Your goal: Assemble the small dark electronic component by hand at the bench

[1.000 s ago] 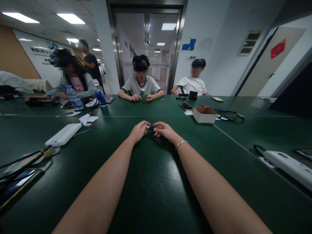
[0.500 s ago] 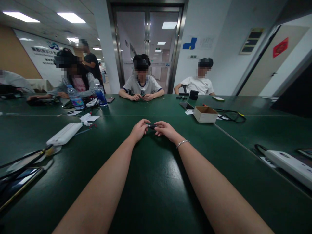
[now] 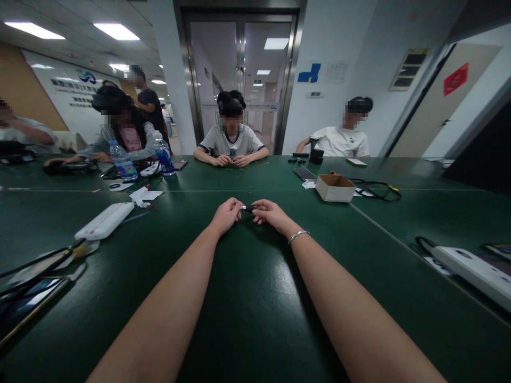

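Note:
A short, slim black object with a silver end lies level between my two hands, over the green table. Its exact kind is too small to make out. My left hand pinches the silver end between thumb and fingers. From the other side, my right hand grips the black part, its fingers curled. A silver bracelet circles my right wrist. Fingers on both sides hide parts of the object.
White power strips lie at the left and right. A phone with cables is at lower left. An open cardboard box stands right of my hands. Bottles stand at far left. Several people sit around the table.
My left fingers have shifted slightly left along the object, and more of its silver end shows. The person at the far right has leaned to the right.

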`<act>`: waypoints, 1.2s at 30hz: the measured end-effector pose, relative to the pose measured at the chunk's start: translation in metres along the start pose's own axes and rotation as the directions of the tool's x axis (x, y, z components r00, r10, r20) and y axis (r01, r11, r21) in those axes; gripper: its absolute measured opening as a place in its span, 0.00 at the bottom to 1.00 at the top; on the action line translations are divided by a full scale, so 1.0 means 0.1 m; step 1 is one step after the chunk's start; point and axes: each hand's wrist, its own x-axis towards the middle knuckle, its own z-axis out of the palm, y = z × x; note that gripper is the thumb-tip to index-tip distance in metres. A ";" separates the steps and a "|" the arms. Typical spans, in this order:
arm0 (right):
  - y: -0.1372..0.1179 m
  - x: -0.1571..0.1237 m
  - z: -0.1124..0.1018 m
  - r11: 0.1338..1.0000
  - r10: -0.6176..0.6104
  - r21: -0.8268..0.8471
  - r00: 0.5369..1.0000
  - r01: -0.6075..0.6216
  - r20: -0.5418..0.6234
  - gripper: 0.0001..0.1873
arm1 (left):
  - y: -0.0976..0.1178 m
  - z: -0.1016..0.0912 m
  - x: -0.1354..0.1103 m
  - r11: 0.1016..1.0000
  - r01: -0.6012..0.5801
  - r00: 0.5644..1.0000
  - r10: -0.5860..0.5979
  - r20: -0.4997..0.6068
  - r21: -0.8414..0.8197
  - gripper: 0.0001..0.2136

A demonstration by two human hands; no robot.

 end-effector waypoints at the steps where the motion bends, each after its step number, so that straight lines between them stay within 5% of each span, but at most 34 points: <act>1: 0.00 0.00 0.00 1.000 -0.001 0.000 1.000 0.001 0.000 0.10 | 0.00 0.00 0.00 1.000 0.003 1.000 -0.003 0.003 0.009 0.13; 15: -0.02 -0.02 -0.02 0.998 -0.043 -0.032 0.995 0.046 0.092 0.09 | 0.25 -0.05 -0.11 0.898 0.045 0.998 -0.020 -0.060 0.438 0.28; 23: -0.01 -0.02 -0.02 0.997 -0.047 -0.051 0.993 0.052 0.105 0.13 | 0.25 -0.06 -0.12 0.912 0.131 0.991 -0.111 -0.074 0.388 0.28; 30: -0.02 -0.03 -0.02 0.999 -0.033 -0.028 0.997 0.035 0.074 0.11 | 0.13 -0.07 -0.07 0.965 0.061 0.997 -0.071 0.029 0.255 0.21; 36: -0.01 -0.02 -0.03 0.997 -0.051 -0.045 0.994 0.055 0.095 0.12 | 0.10 -0.05 -0.06 0.970 0.068 0.997 -0.076 0.026 0.233 0.26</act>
